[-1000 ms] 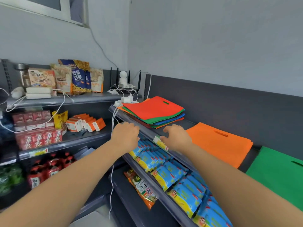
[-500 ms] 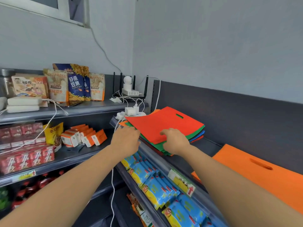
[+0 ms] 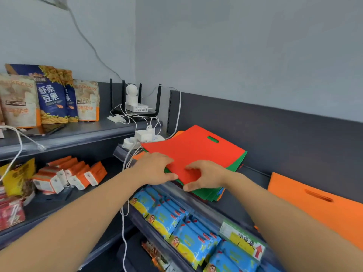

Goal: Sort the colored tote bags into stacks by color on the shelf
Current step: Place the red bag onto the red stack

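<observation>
A small shop: shelves of snack bags, boxed goods (price label on the rail)

We logged the left hand and right hand bare, left forearm and right forearm bare too, uncovered right down to the view's bottom edge. Fingers were blurred; we couldn't tell finer detail like nails.
</observation>
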Available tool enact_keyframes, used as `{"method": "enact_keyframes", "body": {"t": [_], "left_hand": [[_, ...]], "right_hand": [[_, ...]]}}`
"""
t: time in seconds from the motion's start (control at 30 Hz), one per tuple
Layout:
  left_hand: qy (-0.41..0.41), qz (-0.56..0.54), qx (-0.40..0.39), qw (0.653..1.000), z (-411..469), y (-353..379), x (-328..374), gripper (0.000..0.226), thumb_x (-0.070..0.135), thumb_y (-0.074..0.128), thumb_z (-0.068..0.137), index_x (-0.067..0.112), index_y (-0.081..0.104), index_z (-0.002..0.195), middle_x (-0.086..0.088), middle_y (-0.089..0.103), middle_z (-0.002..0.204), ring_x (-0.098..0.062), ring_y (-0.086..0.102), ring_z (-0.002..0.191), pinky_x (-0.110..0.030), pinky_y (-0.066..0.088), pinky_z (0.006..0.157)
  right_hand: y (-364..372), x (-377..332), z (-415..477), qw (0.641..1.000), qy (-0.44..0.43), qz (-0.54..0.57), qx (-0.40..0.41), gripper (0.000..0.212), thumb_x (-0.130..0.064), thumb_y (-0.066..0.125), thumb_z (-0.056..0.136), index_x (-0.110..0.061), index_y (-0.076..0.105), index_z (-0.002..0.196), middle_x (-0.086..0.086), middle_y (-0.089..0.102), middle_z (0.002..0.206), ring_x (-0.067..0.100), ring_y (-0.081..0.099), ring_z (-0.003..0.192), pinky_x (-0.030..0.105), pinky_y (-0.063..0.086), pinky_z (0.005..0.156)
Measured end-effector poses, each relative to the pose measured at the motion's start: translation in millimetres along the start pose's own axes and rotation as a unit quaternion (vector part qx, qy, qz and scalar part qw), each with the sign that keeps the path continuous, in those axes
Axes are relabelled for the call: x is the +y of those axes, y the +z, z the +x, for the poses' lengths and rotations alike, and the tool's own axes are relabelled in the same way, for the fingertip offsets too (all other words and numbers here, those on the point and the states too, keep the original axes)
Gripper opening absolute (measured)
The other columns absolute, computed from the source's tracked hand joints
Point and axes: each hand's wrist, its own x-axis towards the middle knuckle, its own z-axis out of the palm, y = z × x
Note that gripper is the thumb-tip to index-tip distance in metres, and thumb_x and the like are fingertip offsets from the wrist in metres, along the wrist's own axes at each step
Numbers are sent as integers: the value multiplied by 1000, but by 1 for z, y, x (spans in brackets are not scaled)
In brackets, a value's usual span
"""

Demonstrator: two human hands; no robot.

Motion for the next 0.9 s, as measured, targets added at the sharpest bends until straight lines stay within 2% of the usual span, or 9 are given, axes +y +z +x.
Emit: {"method": "enact_keyframes", "body": {"t": [0.13,0.23,0.37,0.53,0.6,0.67,0.73,0.83,0.9], "left_hand": [[29,-24,-15,999,12,4,-6,60,64,45,89,25,53,133,6,56,134,-18,49,124,-40,38,102],[40,-41,-16,998,21,4,-9,59,66,43,88,29,52,133,7,56,133,-19,49,125,-42,37,102],[64,-49,-19,997,29,9,-9,54,61,38,93,30,51,135,9,55,133,-20,46,127,-43,32,99],[69,-105,-24,992,33,7,-2,96,90,24,66,32,47,139,11,48,142,-15,40,133,-44,27,110],[53,-76,-1,996,37,7,-2,77,79,35,79,30,50,136,8,51,139,-17,44,130,-43,31,108],[38,-11,27,999,43,11,-3,45,52,47,92,27,56,128,2,56,129,-21,52,119,-44,41,100],[16,14,57,998,47,15,-4,25,24,49,95,21,62,116,-3,59,114,-25,57,101,-42,50,83],[37,-4,88,995,49,21,2,39,4,46,90,25,61,120,-3,57,115,-26,57,101,-41,52,75],[62,-39,106,992,49,23,7,49,1,48,89,27,56,131,-3,52,130,-26,49,118,-44,49,89]], "right_hand": [[3,1,1,999,15,9,46,59,-49,70,79,-28,56,132,-8,59,131,14,52,120,30,40,102],[2,-1,-5,994,26,69,86,24,-36,59,89,-21,69,104,-4,69,93,16,60,89,32,46,82],[4,3,-15,982,86,72,151,32,-31,47,94,-4,59,79,8,61,74,27,55,74,37,43,68],[4,21,-36,939,178,62,289,36,-25,51,89,-12,35,59,2,42,69,24,43,72,33,31,60],[1,31,-47,915,213,117,323,36,-24,51,84,-11,32,57,4,39,72,23,39,73,32,29,62],[-2,35,-60,868,254,257,340,28,-29,45,78,-13,33,59,5,35,69,21,34,66,30,31,60],[-5,34,-72,775,315,440,327,24,-34,40,88,-16,47,74,2,41,74,20,41,76,38,45,72],[-9,39,-82,643,331,636,270,51,-56,31,97,-10,54,101,6,56,96,30,58,97,49,52,84],[-12,40,-82,615,337,657,276,50,-61,41,93,-13,51,100,9,57,101,30,62,94,45,56,74]]}}
